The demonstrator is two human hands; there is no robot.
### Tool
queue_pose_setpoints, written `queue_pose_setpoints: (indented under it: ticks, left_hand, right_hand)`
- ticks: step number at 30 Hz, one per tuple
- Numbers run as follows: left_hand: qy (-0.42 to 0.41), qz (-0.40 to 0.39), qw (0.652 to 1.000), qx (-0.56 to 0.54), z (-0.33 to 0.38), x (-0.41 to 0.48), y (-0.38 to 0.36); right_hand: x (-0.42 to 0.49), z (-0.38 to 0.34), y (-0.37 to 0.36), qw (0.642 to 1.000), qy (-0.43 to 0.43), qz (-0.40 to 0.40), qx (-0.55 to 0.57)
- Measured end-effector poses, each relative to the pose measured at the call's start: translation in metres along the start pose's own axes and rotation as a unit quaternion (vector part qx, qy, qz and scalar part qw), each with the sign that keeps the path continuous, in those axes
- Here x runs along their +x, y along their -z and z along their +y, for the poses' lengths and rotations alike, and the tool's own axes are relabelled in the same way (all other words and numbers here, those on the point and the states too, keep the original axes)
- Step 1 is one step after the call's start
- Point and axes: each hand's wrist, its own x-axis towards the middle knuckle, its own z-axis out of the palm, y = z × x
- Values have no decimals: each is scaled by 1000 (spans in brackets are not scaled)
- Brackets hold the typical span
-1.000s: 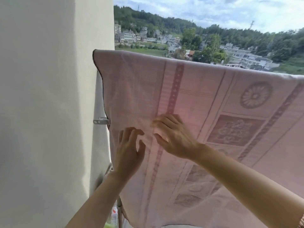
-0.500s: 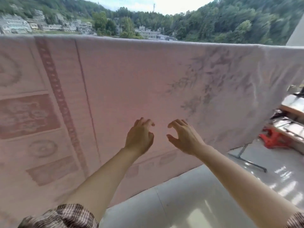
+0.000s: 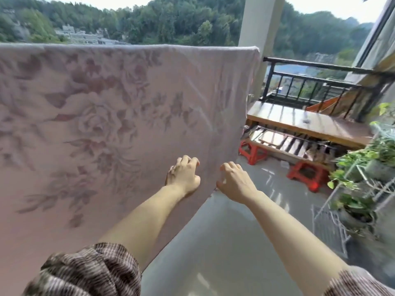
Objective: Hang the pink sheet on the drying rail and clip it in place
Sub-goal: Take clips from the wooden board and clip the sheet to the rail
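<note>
Pink sheet (image 3: 119,116) draped once, two hands (image 3: 184,176) against it, two red stools (image 3: 254,151).

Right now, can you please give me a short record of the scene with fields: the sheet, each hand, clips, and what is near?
sheet: pink sheet with a rose pattern, draped over the rail, its right end near the pillar
left hand: fingers curled against the sheet's lower part; grip not clear
right hand: at the sheet's lower right corner; grip not clear
clips: none visible
nearby: two red stools under a wooden bench, potted plants on a white rack, black railing
</note>
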Motion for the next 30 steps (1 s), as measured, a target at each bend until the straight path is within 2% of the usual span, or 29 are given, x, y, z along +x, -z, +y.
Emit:
queue_pose_setpoints:
  ticks: [8, 13, 19, 23, 30]
  left_hand:
    - [-86, -45, 995, 10, 92, 237, -75]
    - [-151, -66, 985, 40, 169, 354, -125]
    - [-197, -73, 977, 26, 269, 490, -209]
    - [-197, -83, 977, 6, 345, 584, -268]
    - [-182, -115, 976, 15, 454, 738, -347]
  right_hand:
    - [151, 167, 20, 990, -128, -9, -54]
    - [217, 272, 35, 978, -196, -4, -68]
    - [305, 429, 50, 965, -246, -2, -90]
    - [372, 544, 64, 962, -260, 7, -86]
    - [487, 713, 79, 956, -284, -33, -68]
